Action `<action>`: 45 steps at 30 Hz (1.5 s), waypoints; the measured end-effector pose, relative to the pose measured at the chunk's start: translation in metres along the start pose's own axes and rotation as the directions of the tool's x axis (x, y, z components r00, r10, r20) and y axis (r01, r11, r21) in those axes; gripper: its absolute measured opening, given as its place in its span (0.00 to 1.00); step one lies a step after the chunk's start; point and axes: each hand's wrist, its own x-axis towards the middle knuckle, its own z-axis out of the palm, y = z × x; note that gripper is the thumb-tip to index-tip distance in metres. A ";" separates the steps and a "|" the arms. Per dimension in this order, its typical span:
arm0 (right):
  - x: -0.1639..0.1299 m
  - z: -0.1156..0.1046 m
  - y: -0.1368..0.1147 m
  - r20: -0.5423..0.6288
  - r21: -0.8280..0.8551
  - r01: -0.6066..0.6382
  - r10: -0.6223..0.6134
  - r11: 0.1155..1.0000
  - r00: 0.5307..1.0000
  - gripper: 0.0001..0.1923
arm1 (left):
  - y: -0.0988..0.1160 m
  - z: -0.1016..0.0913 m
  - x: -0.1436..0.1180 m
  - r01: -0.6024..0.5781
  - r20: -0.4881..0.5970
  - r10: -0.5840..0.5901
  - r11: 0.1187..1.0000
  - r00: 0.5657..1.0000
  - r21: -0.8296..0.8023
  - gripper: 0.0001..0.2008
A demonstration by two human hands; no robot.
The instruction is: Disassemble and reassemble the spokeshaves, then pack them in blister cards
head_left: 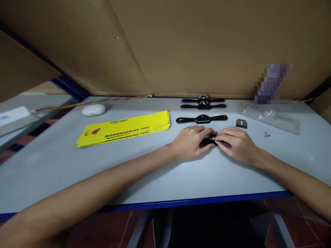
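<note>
A black spokeshave (210, 137) lies on the table between my two hands. My left hand (190, 142) is closed round its left handle. My right hand (238, 144) pinches a small silvery screw (213, 138) at the middle of the tool; the fingertips hide most of it. A grey blade (210, 133) sits on the spokeshave's body, partly covered by fingers. Just beyond my hands rests another spokeshave (202, 119) with no blade on it. To the right are a loose slotted blade (241, 123) and several small screws (267, 134).
Two spokeshaves with blades (203, 106) lie at the back by the cardboard wall (181, 48). Yellow printed cards (124, 129) are stacked on the left, near a white rounded case (93, 110). Clear plastic bags (274, 119) and a blurred purple object (272, 84) are at back right.
</note>
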 end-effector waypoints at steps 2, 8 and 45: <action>0.000 0.000 0.000 0.010 -0.006 -0.004 0.004 1.000 1.000 0.12 | -0.002 0.000 0.001 -0.002 -0.005 0.002 0.999 1.000 -0.038 0.26; 0.004 -0.005 -0.002 0.058 0.027 -0.002 0.000 1.000 0.998 0.15 | -0.008 -0.001 0.004 -0.013 0.004 0.014 0.980 1.000 -0.197 0.22; 0.003 -0.005 -0.002 0.055 0.013 -0.060 0.059 0.998 0.997 0.13 | -0.008 0.002 0.002 -0.047 -0.016 0.046 0.994 0.999 -0.099 0.27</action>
